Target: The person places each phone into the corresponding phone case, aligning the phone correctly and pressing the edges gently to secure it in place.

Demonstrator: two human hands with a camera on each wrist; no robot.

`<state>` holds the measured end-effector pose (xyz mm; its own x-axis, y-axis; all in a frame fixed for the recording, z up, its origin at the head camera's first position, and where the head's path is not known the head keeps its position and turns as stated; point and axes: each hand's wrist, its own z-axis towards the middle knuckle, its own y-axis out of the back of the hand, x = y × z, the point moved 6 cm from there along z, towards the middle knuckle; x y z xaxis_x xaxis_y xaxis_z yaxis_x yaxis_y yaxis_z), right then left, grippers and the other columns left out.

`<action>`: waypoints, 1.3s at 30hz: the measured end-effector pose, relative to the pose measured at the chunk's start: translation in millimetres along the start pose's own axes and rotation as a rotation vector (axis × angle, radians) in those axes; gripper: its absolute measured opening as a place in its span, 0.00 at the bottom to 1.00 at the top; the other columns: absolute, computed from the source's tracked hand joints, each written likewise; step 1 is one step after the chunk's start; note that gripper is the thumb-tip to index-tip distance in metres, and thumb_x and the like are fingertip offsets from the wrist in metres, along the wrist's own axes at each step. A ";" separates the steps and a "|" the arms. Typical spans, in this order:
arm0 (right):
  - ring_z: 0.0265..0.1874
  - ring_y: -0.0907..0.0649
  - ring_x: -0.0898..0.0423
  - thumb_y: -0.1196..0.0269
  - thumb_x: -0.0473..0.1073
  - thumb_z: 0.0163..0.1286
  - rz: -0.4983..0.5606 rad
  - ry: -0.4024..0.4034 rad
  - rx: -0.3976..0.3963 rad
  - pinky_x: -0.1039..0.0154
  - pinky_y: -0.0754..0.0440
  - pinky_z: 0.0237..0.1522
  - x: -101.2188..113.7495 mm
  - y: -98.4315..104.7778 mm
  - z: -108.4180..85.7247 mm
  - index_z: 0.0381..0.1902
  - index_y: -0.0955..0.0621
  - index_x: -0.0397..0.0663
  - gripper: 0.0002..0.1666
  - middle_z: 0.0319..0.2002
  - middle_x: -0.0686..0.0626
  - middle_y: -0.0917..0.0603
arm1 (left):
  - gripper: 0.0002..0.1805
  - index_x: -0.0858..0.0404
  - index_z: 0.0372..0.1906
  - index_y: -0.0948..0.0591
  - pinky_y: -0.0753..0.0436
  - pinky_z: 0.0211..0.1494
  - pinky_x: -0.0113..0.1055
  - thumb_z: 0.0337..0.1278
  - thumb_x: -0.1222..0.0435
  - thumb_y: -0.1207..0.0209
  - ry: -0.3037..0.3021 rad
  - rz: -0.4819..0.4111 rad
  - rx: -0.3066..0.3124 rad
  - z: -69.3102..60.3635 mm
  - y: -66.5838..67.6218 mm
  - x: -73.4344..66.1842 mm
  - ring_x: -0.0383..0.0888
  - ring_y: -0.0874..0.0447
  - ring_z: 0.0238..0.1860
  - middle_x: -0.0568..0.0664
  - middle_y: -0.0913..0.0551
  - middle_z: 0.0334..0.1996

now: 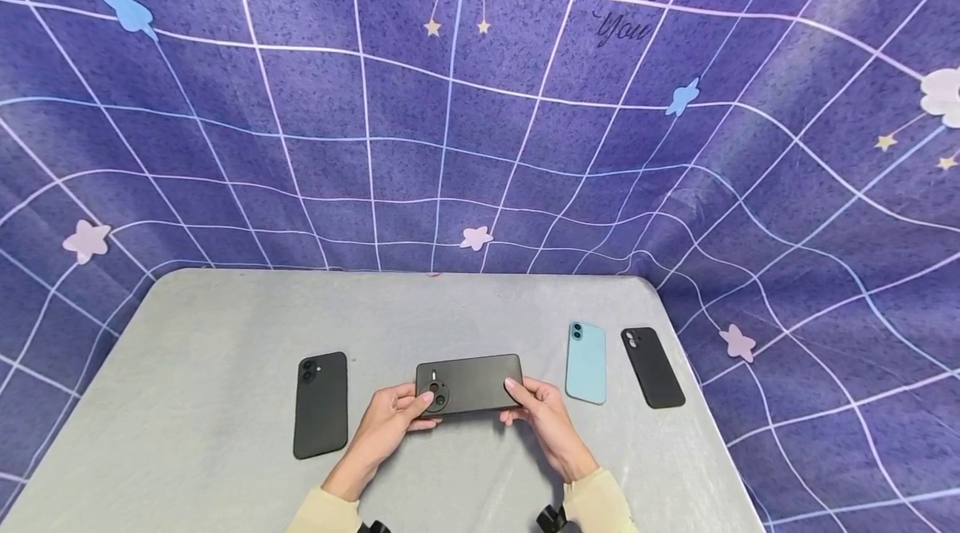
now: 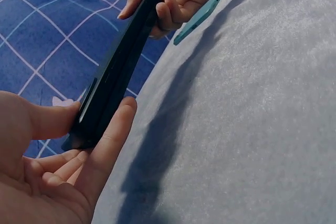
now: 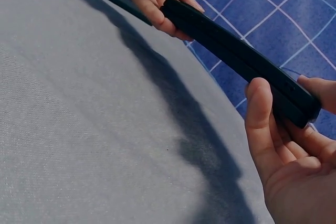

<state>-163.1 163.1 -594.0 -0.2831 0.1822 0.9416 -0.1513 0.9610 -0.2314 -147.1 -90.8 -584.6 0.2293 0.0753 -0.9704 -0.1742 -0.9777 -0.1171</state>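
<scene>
A dark grey smartphone point(image 1: 476, 383) with a round camera ring at its left end is held sideways above the table by both hands. My left hand point(image 1: 386, 425) grips the camera end, its thumb on the camera ring. The other end is gripped by my right hand point(image 1: 546, 416), thumb on the back face. Edge-on in the left wrist view, the smartphone point(image 2: 113, 77) looks thick, with fingers supporting it from beneath. The right wrist view shows the long side of the smartphone point(image 3: 236, 59) too. Its screen side is hidden.
On the grey cloth-covered table point(image 1: 225, 325), a black phone point(image 1: 321, 405) lies left of the hands. To the right lie a light blue phone point(image 1: 587, 366) and a black phone case point(image 1: 657, 371) with a camera cutout. A purple patterned curtain point(image 1: 405, 158) hangs behind the table.
</scene>
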 end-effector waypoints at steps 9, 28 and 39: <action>0.25 0.12 0.58 0.34 0.46 0.81 -0.021 0.005 -0.003 0.65 0.13 0.35 0.0 -0.9 1.2 0.50 0.14 0.31 0.19 0.34 0.47 0.09 | 0.24 0.86 0.66 0.27 0.10 0.54 0.43 0.80 0.69 0.41 -0.010 -0.012 0.022 -1.0 -0.5 -2.3 0.61 0.08 0.51 0.74 0.15 0.56; 0.24 0.13 0.60 0.36 0.46 0.82 0.005 0.009 0.019 0.67 0.14 0.33 2.2 2.1 -0.4 0.49 0.15 0.30 0.19 0.31 0.48 0.10 | 0.29 0.86 0.67 0.27 0.09 0.51 0.42 0.86 0.59 0.46 -0.019 -0.032 0.033 0.8 0.9 -3.0 0.62 0.07 0.48 0.74 0.14 0.54; 0.25 0.13 0.59 0.37 0.46 0.82 0.011 0.016 0.017 0.66 0.14 0.34 2.3 1.2 -0.5 0.47 0.15 0.33 0.17 0.31 0.49 0.10 | 0.26 0.83 0.62 0.22 0.09 0.54 0.41 0.84 0.59 0.43 -0.009 -0.006 -0.006 -1.0 3.8 -6.1 0.59 0.06 0.45 0.70 0.11 0.50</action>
<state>-163.4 164.8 -592.0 -0.2696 0.1957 0.9429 -0.1643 0.9554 -0.2453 -148.2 -95.1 -578.9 0.2215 0.0828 -0.9716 -0.1675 -0.9784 -0.1215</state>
